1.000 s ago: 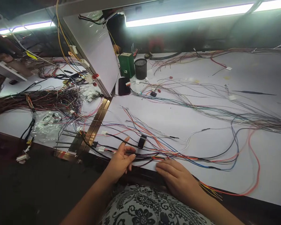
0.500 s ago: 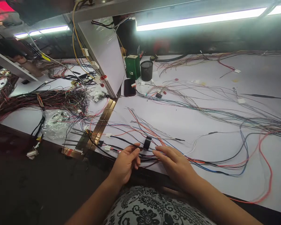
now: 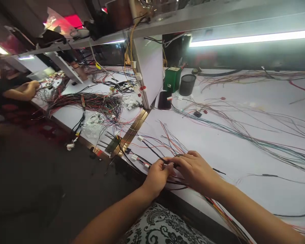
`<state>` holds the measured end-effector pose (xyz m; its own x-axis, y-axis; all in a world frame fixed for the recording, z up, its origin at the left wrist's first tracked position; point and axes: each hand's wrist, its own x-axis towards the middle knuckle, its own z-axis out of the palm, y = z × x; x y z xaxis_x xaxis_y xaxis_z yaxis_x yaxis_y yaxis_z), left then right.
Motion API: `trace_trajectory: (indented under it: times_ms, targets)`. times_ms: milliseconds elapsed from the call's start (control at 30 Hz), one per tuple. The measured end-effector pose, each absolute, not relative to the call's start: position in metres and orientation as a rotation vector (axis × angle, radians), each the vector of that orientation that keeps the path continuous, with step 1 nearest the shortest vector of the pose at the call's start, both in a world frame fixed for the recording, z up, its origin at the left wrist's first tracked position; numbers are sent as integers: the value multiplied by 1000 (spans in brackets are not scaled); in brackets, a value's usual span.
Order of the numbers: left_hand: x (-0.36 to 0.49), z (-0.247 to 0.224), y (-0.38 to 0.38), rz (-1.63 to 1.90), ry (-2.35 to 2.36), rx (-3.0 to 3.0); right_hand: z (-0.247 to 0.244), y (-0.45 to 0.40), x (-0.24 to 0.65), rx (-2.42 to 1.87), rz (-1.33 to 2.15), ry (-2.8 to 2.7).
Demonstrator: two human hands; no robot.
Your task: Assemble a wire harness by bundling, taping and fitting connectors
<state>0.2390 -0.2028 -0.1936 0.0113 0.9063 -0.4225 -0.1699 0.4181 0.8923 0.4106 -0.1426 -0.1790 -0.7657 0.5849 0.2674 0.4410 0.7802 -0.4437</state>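
My left hand [image 3: 157,173] is pinched shut on a bundle of thin black, red and blue wires [image 3: 152,154] at the near edge of the white bench [image 3: 218,152]. My right hand [image 3: 196,169] meets it from the right. Its fingers curl over a black tape roll [image 3: 179,156], of which only a dark rim shows. White connectors [image 3: 134,157] lie at the wire ends just left of my hands. More of the bundle runs out under my right forearm towards the lower right.
A green box [image 3: 173,78], a black mesh cup [image 3: 187,84] and a dark phone [image 3: 164,100] stand at the back by a white divider panel [image 3: 148,74]. Long wires [image 3: 244,135] cross the bench. Left of a brass strip [image 3: 132,130], a co-worker's hand [image 3: 32,86] handles wire bundles [image 3: 91,101].
My right hand has slid left onto the tape roll and met my left hand, which has closed on the wires. My head has turned left, bringing the co-worker into view.
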Motion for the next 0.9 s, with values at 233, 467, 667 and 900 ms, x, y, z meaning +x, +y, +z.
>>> trace_trajectory:
  times_ms: [233,467,667,900]
  targets:
    - [239,-192,-203,989,1192,598,-190,-145,412,-736,525,-2558]
    - [232,-193,-204,980,1380,1198,-170,-141,401,-959,373,-2812]
    - [233,-205,-198,981,1395,1113,-146,-140,382,-1252,461,-3032]
    - [234,-204,-193,969,1406,1130,-171,-142,386,-1111,327,-2882]
